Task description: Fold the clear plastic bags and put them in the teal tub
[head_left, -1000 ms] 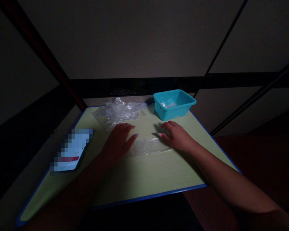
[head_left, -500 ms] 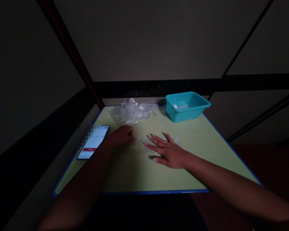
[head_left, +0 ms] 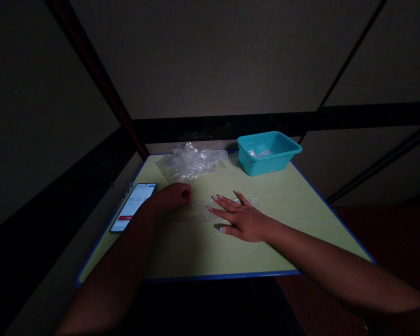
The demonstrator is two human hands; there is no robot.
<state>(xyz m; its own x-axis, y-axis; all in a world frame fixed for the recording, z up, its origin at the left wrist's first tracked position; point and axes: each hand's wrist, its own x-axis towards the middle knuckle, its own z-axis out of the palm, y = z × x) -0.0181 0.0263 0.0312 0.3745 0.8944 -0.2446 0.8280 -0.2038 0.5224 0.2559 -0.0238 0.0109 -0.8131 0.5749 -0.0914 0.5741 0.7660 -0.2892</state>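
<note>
A flat, clear plastic bag (head_left: 205,213) lies across the middle of the table, partly covered by my hands and in shadow at its left. My right hand (head_left: 245,221) rests open on it, palm down with the fingers spread. At the left part of the bag, my left hand (head_left: 173,197) is closed, its fingers curled and the thumb down by the plastic. Exactly how the film sits between those fingers is hard to see in the dim light.
Behind my hands is a crumpled heap of clear plastic bags (head_left: 192,162). A turquoise basin (head_left: 268,165) with some clear plastic inside stands at the back right. On the left lies a lit phone (head_left: 138,196), partly behind my left forearm. The table (head_left: 213,256) has a blue edge.
The view has shifted slightly. My left hand's fingers have curled a little more, while my right hand stays flat on the bag.
</note>
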